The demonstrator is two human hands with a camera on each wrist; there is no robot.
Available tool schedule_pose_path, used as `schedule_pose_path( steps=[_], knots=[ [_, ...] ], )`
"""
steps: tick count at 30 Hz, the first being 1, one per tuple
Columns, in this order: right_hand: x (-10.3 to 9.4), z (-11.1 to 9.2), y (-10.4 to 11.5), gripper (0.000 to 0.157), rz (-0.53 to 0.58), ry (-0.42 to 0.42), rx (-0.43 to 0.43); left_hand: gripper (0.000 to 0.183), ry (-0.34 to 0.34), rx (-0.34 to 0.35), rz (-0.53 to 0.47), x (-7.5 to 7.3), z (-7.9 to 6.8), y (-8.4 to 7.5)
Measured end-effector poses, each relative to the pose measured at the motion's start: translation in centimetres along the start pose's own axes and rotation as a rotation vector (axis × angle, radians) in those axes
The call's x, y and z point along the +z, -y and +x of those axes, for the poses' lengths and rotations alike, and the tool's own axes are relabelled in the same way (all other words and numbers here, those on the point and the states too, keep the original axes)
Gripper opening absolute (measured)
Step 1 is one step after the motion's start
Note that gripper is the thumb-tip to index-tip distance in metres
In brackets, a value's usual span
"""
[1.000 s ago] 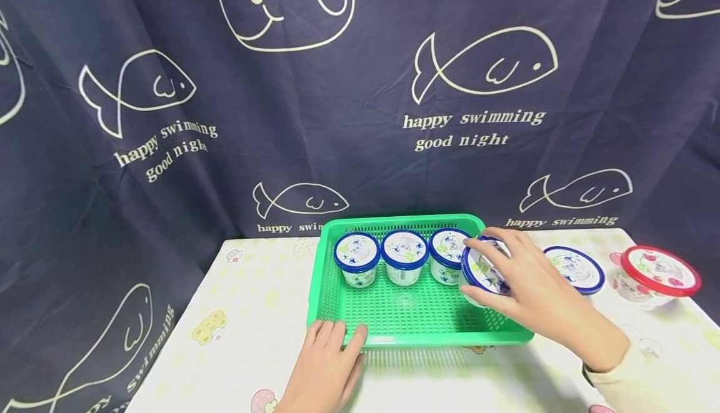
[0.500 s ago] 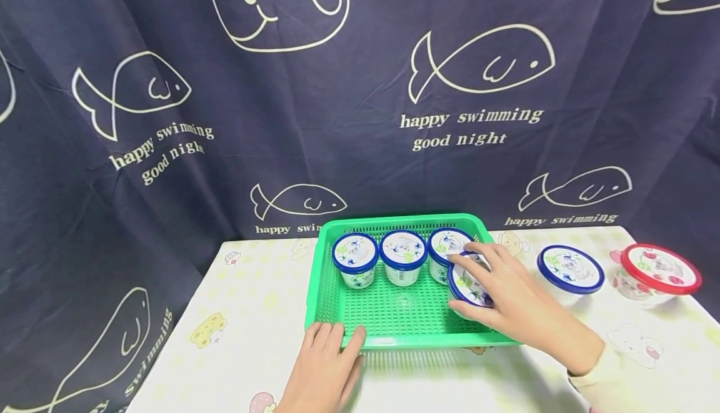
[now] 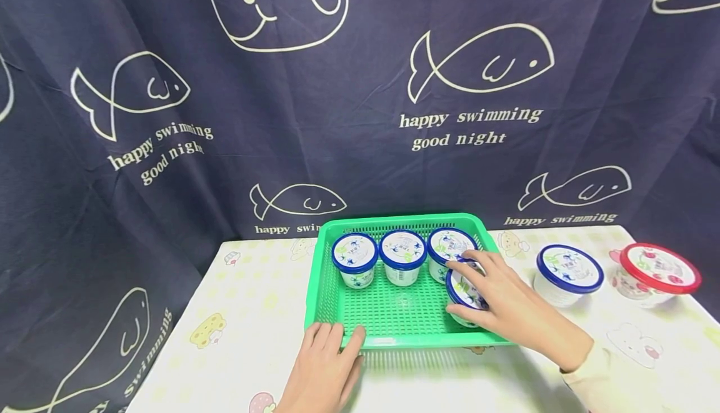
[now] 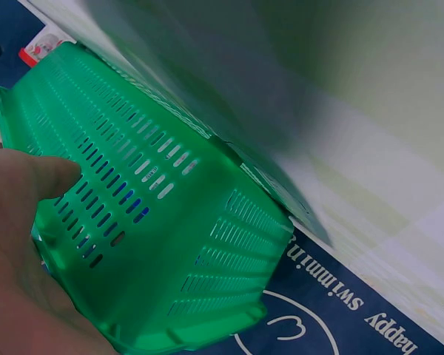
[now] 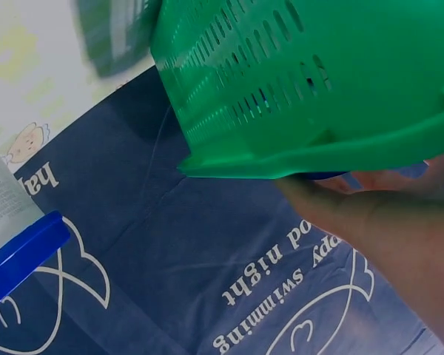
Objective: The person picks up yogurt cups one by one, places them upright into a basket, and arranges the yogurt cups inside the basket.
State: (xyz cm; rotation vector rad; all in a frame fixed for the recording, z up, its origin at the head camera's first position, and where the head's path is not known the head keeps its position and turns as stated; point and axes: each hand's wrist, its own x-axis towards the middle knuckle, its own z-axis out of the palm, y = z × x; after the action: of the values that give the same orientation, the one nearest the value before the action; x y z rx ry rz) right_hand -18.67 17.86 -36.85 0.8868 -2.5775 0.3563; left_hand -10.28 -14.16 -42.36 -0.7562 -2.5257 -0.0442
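A green perforated plastic basket [image 3: 405,341] sits on the table. Along its back side stand three white tubs with blue lids: a left tub [image 3: 355,252], a middle tub [image 3: 402,248] and a right tub [image 3: 449,242]. My right hand [image 3: 509,297] grips another blue-lidded tub [image 3: 461,290] inside the basket's front right corner, just in front of the right tub; its base is partly hidden. My left hand [image 3: 323,363] holds the basket's front rim, fingers over the edge. In the left wrist view the thumb [image 4: 55,176] presses on the outer wall.
Right of the basket stand a blue-lidded tub [image 3: 569,269] and a larger-looking tub with a red lid [image 3: 660,269]. A pale patterned cloth [image 3: 214,294] covers the table. Behind it hangs a dark blue curtain [image 3: 360,100] with fish drawings.
My right hand has moved left and toward the front, lowering the gripped tub into the basket's front right corner. The left hand stays on the rim.
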Motion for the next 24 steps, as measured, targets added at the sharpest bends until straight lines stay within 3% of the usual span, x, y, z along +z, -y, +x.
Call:
schedule_pose_path(
  steps=[6,18,24],
  knots=[
    [0.26,0.05,0.05,0.070,-0.013,0.004,-0.008,0.037,-0.041,0.013,-0.006,0.04,-0.02,0.13],
    [0.86,-0.02,-0.08,0.069,-0.010,0.024,-0.013,0.041,0.000,-0.001,-0.014,0.13,-0.06,0.02],
    [0.99,-0.08,-0.09,0.070,0.000,0.056,0.009,0.039,-0.029,0.006,-0.030,0.19,-0.12,0.09]
  ],
)
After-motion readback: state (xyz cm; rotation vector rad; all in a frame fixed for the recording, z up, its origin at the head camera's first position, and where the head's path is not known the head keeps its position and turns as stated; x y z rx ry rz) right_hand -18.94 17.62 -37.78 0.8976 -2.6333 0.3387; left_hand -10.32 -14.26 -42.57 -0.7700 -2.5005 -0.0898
